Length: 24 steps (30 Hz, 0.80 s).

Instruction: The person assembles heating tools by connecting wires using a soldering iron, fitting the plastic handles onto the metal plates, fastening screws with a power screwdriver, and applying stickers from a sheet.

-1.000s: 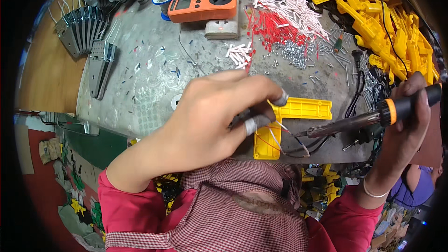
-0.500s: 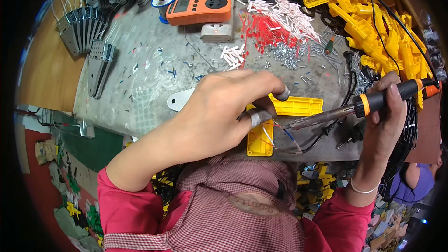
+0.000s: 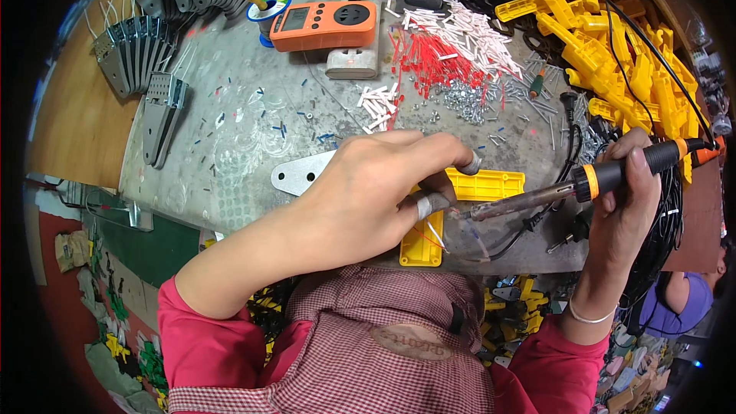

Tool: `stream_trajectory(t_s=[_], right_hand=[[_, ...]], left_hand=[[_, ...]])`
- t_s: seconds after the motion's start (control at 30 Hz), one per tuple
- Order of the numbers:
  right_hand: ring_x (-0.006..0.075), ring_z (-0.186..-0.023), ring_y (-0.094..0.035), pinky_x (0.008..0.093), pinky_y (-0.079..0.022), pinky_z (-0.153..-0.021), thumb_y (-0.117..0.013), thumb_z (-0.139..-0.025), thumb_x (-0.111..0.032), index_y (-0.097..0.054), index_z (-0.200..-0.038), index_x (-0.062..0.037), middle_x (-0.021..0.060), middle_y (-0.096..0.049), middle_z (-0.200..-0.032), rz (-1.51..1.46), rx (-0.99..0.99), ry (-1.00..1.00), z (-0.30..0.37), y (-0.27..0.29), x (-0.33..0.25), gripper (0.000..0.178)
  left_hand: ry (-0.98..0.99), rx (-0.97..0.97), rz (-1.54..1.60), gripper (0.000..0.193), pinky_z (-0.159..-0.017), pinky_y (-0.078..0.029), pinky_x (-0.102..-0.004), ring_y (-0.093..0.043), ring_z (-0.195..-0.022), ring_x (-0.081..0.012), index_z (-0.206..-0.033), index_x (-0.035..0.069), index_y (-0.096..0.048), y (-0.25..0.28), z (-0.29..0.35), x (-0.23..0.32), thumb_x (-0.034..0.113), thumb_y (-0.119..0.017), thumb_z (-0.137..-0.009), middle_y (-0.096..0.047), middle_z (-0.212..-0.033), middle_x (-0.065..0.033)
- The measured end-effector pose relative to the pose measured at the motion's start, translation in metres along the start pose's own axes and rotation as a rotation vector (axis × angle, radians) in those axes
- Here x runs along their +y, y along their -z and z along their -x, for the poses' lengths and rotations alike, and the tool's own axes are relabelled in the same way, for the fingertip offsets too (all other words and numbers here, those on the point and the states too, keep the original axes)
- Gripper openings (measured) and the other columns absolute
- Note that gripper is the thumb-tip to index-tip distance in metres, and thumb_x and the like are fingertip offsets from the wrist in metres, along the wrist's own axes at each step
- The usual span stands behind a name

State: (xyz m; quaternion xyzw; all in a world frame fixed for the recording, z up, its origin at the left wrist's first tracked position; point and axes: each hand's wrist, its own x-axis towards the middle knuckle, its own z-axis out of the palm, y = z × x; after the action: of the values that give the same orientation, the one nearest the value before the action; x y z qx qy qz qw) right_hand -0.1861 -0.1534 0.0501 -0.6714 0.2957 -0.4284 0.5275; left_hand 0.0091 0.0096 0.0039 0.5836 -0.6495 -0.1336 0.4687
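Observation:
A soldering iron (image 3: pixel 529 201) with a black and orange handle is gripped in my right hand (image 3: pixel 630 184). Its metal tip points left and meets the fingertips of my left hand (image 3: pixel 383 184). Those left fingers, with grey wrapping on the thumb and index finger, are pinched on thin wires (image 3: pixel 435 236), whose red and white ends show below them. The exact joint is hidden. Beneath the hand lies a yellow plastic housing (image 3: pixel 422 251), with another yellow ribbed part (image 3: pixel 491 184) just beyond. A grey metal plate with holes (image 3: pixel 295 174) sticks out from under my left hand.
An orange meter (image 3: pixel 326 27) rests on a socket strip beside a solder spool (image 3: pixel 270 6). Piles of white tubes (image 3: pixel 468 31), red pieces (image 3: pixel 433 61) and screws (image 3: pixel 468 100) lie behind. Yellow parts (image 3: pixel 606 54) and black cables (image 3: pixel 659 222) crowd the right; grey metal assemblies (image 3: pixel 126 50) stand left.
My left hand has shifted slightly down with the wires, and a blue wire seen before is now out of sight. The iron has moved a little left and down, its tip still at the fingertips.

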Motion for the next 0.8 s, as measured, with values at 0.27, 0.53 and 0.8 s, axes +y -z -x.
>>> stream_trajectory(t_s=[0.27, 0.53, 0.8], right_hand=[[0.0017, -0.042, -0.03, 0.0171, -0.024, -0.04, -0.057, -0.089, -0.032, -0.05, -0.08, -0.0056, 0.0013, -0.049, -0.065, -0.034, 0.043, 0.011, 0.002, 0.017, -0.001, 0.028], [0.0021, -0.045, -0.033, 0.016, -0.027, -0.042, -0.055, -0.09, -0.027, -0.047, -0.085, -0.0027, 0.0013, -0.044, -0.065, -0.225, -0.13, 0.047, 0.017, 0.021, -0.005, 0.026], [0.0024, -0.045, -0.03, 0.0177, -0.026, -0.042, -0.056, -0.09, -0.027, -0.048, -0.084, -0.0034, 0.0014, -0.045, -0.069, -0.174, -0.059, 0.03, 0.021, 0.011, 0.0, 0.025]], left_hand=[[-0.03, -0.021, -0.024, 0.04, -0.069, -0.051, -0.0324, -0.066, -0.078, -0.023, -0.108, 0.0, -0.063, 0.018, 0.008, 0.005, -0.009, -0.065, -0.068, -0.068, -0.087, -0.0108], [0.121, -0.016, 0.206, 0.037, -0.069, -0.055, -0.0297, -0.069, -0.078, -0.0198, -0.11, -0.002, -0.06, 0.019, 0.035, 0.019, -0.009, -0.061, -0.074, -0.066, -0.089, -0.0117], [0.055, -0.015, 0.102, 0.04, -0.071, -0.057, -0.0299, -0.07, -0.08, -0.019, -0.112, -0.002, -0.057, 0.008, 0.029, 0.018, -0.013, -0.064, -0.074, -0.066, -0.093, -0.0116]])
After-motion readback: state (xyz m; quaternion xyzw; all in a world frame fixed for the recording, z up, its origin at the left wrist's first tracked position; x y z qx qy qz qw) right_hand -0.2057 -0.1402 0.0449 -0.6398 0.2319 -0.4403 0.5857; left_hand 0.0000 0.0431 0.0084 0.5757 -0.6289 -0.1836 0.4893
